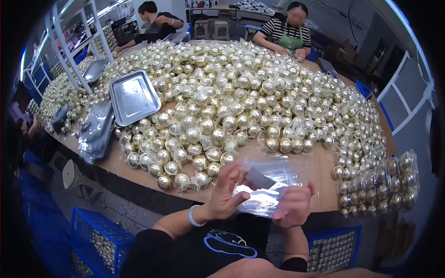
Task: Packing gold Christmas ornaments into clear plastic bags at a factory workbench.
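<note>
Head view, one moment at a packing table.

Table (320, 178): brown top, taken as landmark; its near edge runs just ahead of the person's hands.

Clear plastic bag (266, 185): crinkled, see-through, held over the near edge of the table, between both hands.

Left hand (227, 192): fingers curled onto the bag's left side, thumb and forefinger pinching its upper edge; pale bracelet (194, 217) on the wrist.

Right hand (293, 205): fingers bent, closed on the bag's lower right corner.

Gold balls (241, 97): shiny, dimpled, many in small clear wraps, heaped across most of the table; nearest ones lie just beyond the bag.

Packed balls (378, 187): rows in clear wrap at the table's right end.

Metal tray (133, 96): rectangular, silver, lying tilted on the heap toward the table's left side.

Blue crates (95, 231): below the table's near edge, left and right of the person, holding more balls.

Two other people (287, 32): seated at the table's far side, hands in the heap.
</note>
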Tool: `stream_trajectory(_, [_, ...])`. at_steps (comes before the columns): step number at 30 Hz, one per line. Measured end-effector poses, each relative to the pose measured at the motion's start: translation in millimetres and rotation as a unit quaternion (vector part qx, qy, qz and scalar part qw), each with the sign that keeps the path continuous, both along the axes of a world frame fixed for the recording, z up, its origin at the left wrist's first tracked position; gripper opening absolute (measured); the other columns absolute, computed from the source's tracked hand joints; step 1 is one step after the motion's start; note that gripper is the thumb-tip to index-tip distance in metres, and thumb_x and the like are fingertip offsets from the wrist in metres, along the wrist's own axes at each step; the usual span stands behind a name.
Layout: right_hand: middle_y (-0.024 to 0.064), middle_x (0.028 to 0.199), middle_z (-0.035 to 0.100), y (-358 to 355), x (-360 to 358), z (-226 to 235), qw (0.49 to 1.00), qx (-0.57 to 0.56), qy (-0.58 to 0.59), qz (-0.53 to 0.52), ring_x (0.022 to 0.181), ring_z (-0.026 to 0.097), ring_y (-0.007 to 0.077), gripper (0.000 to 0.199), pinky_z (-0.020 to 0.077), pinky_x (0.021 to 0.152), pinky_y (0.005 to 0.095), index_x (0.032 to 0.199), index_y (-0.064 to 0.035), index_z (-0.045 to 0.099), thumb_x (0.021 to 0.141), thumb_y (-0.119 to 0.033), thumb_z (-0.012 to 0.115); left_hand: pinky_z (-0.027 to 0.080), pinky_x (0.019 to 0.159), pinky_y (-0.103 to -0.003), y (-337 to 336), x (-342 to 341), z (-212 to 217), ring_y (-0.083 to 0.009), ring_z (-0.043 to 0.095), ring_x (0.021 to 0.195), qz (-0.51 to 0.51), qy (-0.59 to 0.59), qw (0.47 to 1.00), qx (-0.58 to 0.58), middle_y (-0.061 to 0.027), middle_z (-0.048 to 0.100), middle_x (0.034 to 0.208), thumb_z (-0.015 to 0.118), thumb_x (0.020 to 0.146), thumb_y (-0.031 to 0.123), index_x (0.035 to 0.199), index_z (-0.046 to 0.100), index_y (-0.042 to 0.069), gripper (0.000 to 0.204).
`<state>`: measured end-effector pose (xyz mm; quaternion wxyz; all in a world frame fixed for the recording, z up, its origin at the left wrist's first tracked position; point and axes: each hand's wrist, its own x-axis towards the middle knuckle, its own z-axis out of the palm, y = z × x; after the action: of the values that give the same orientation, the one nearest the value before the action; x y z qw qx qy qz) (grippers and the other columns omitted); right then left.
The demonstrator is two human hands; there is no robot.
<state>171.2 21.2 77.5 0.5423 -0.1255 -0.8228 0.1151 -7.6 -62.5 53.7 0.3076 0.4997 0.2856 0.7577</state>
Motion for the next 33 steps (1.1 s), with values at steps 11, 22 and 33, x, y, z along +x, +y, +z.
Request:
stream_trajectory(11, [0.0148,0.119,0.068,4,-43,35,0.932,-0.289,0.032,0.218,0.118,0.059,0.0321,0.059,0.0396,0.107,0.0464,0.112,-0.0020,0.070,0.076,-0.048,0.082,0.043,0.095,-0.037,-5,-28,12,-0.0263,0.057,0.107,0.134,0.108,0.983,-0.068,-0.0187,0.059,0.119,0.059,0.101,0.030,0.090,0.054,0.007,0.026])
stream_trajectory(22, [0.0117,0.110,0.060,1,-25,33,0.980,-0.104,-0.055,0.158,0.109,0.057,0.0291,0.028,0.0445,0.099,0.0444,0.087,-0.0079,0.066,0.084,-0.033,0.078,0.050,0.083,-0.042,-11,-37,19,-0.0325,0.064,0.093,0.140,0.303,0.940,0.063,-0.0164,0.068,0.107,0.059,0.099,0.042,0.105,0.059,0.003,0.040])
stream_trajectory(33, [0.0012,0.107,0.048,34,-9,52,0.679,-0.585,-0.222,0.384,0.100,0.048,0.0102,0.008,0.0380,0.091,0.0258,0.091,-0.0043,0.069,0.093,-0.012,0.070,0.052,0.075,-0.038,-11,-33,25,-0.0281,0.061,0.082,0.114,0.299,0.947,-0.032,-0.0207,0.062,0.096,0.051,0.093,0.006,0.094,0.052,-0.001,0.008])
